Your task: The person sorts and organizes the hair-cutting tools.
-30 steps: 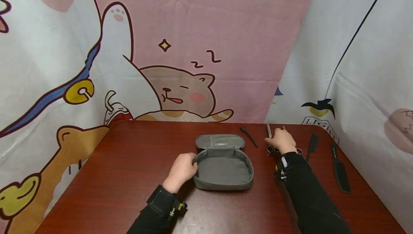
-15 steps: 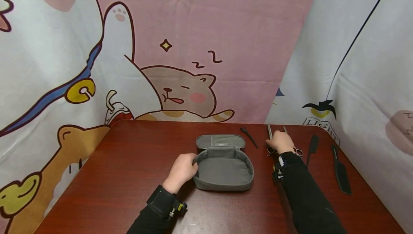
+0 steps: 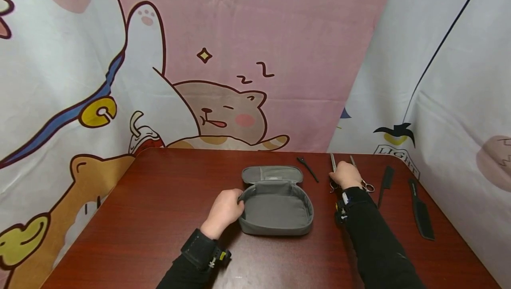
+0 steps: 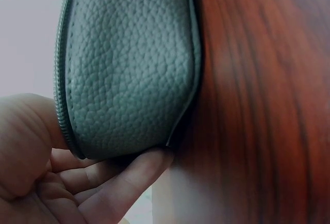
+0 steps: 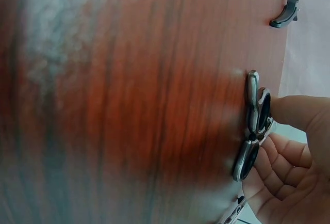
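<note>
Head view is showing the left hand [image 3: 224, 209] gripping the left rim of an open grey pouch [image 3: 276, 209] lying mid-table [image 3: 159, 200], its fingers [image 4: 129, 175] curling around the zipper edge. Further right, the right hand [image 3: 345, 174] is resting on scissors [image 3: 333, 169] at the far side, fingers [image 5: 289, 111] pinching the handles. Two black combs [image 3: 420, 209] are lying near the right edge.

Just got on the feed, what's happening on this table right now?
A person sits at a wooden table. The left hand grips the near-left rim of an open grey zip case. The right hand is on the handles of one of two pairs of scissors to the right of the case; the right wrist view shows fingers against the handle rings. A black hair clip and two black combs lie untouched nearby.
</note>
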{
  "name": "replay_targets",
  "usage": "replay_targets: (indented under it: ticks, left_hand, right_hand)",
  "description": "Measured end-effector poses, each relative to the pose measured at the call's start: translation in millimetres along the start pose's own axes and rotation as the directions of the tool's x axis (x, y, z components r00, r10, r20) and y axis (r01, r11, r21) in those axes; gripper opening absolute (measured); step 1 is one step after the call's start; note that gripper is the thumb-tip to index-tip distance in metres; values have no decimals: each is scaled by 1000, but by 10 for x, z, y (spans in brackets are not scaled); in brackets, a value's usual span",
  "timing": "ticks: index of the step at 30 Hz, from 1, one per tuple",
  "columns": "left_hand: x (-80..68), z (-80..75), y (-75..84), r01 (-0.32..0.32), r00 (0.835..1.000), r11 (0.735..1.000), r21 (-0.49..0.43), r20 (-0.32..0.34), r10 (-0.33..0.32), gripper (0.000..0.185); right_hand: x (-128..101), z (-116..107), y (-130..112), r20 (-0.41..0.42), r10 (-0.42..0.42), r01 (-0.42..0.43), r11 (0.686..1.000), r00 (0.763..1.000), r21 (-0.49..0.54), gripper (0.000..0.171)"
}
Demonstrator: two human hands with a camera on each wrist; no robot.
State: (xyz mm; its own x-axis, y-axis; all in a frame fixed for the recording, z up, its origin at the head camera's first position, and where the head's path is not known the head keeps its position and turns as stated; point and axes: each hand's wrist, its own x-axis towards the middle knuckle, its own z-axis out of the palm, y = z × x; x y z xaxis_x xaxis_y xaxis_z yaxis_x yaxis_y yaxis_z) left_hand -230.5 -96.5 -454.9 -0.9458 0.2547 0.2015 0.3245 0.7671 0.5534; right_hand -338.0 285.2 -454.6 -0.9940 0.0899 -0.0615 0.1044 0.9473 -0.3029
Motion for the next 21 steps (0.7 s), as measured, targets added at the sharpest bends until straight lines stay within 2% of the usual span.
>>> replay_targets:
  ticks: [12,21]
  left_hand:
    - [-5,3,1,-6,1000,1000,-4,-4,6,14]
    - [-9,-3,10,-5,1000,1000,-8,-2,5,13]
  right_hand:
    - [41,0,-2,33,46,-46,999,998,10,29]
    - [41,-5,-19,36,39,-40,999,999,10,34]
